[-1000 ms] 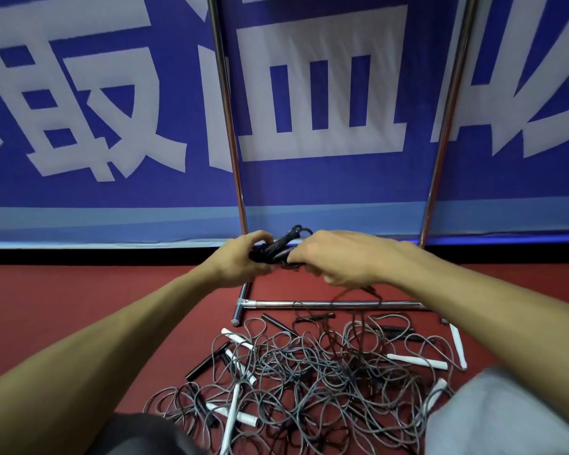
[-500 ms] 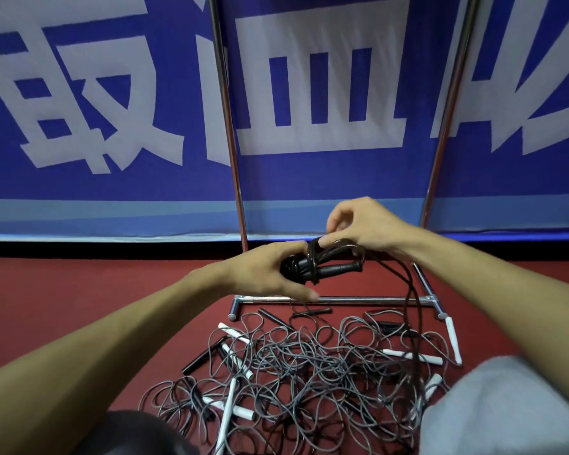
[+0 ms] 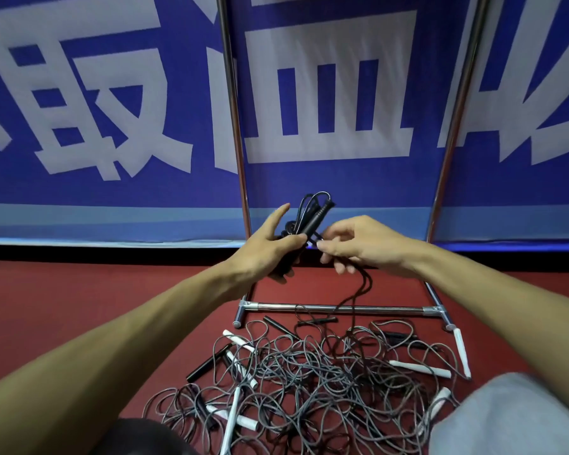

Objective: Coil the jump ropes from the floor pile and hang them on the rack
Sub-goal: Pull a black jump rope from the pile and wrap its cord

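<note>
Hands meet just above the middle of the view, in front of the rack (image 3: 335,309). At 9 o'clock of its partner, the left hand (image 3: 263,251) grips the black jump rope (image 3: 314,221): most of its fingers are curled round the handles and a few gathered loops, which stick up toward 1 o'clock, while one finger points out straight. The right hand (image 3: 362,247) pinches this rope's cord (image 3: 363,285) between thumb and fingertips just beside the handles, with the other fingers loosely bent. From that pinch the cord drops toward 6 o'clock, crosses in front of the rack's base bar and runs into the pile (image 3: 309,382) of jump ropes on the red floor (image 3: 79,307). The pile lies at 6 o'clock of both hands, a tangle of grey and dark cord with white handles (image 3: 419,368) and black handles (image 3: 207,362) scattered through it; one white handle lies at its 3 o'clock edge, beside the rack's right foot. The rack is chrome tube, its base bar at the pile's 12 o'clock and two uprights rising out of view. Behind it hangs a blue banner (image 3: 326,182) with large white characters. A grey trouser leg (image 3: 506,418) fills the 5 o'clock corner.
</note>
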A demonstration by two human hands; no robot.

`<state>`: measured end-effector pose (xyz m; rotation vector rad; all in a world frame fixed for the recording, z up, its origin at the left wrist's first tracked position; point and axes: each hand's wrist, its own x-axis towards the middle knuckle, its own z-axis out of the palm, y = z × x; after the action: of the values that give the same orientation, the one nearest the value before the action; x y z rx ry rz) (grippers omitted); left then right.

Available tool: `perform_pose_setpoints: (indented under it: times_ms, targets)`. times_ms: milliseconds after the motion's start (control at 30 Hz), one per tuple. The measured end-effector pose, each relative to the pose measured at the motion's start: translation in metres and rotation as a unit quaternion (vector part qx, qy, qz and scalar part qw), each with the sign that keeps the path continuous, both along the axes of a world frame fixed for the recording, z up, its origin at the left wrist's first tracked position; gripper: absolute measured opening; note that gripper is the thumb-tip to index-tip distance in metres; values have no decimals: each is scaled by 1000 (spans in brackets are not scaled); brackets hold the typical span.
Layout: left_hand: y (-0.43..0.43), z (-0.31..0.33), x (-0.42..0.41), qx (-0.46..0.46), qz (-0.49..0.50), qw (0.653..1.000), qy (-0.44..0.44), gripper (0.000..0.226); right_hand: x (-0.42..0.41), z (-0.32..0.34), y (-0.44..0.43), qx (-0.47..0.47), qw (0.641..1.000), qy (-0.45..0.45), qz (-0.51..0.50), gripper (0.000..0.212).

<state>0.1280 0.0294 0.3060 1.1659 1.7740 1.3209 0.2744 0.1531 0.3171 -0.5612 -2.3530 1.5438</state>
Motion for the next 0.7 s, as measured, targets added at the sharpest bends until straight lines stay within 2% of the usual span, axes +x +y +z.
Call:
perform_pose_setpoints:
  times_ms: [100, 167, 267, 467, 700]
  targets:
    - [-3, 0, -6, -9, -5, 1000, 14, 31, 0, 6, 2, -85, 995, 39, -23, 39]
    - [-5, -1, -7, -14, -11, 1000, 21, 30, 1, 7, 5, -85, 995, 42, -40, 41]
    - [-6, -2, -8, -25, -32, 998, 42, 33, 3, 3, 6, -55, 997, 48, -25, 38]
    - [-14, 1, -1, -22, -91, 994, 61, 33, 0, -6, 10, -62, 995, 62, -42, 27]
    - [-12, 5, -2, -25, -91, 993, 75, 28, 1, -5, 10, -29, 993, 73, -85, 13]
